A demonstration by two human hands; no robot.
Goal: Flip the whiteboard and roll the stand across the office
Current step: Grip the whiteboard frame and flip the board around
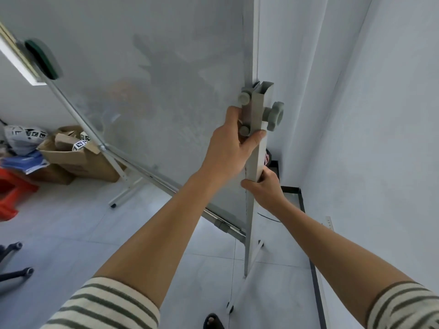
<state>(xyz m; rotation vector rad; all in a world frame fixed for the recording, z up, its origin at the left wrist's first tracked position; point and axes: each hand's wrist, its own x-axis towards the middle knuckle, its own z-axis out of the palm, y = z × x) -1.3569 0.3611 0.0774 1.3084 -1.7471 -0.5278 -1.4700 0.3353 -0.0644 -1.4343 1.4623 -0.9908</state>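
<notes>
A large whiteboard [147, 74] fills the upper middle of the head view, its grey surface smudged. It hangs on a grey metal stand post [256, 148] at its right edge, with round grey knobs [274, 116] at the pivot. My left hand [231, 144] grips the post just below the knobs, thumb across its front. Lower on the same post, my right hand [263, 189] wraps around it. A green-backed eraser [42, 59] clings to the board near its far left edge. The stand's wheeled feet [237, 295] rest on the tiled floor.
White walls stand close on the right, meeting in a corner behind the post. Open cardboard boxes [76, 155] and a red stool [11, 193] sit at the left. An office chair's base [14, 262] shows at lower left. My sandalled foot [212, 321] is near the stand's foot.
</notes>
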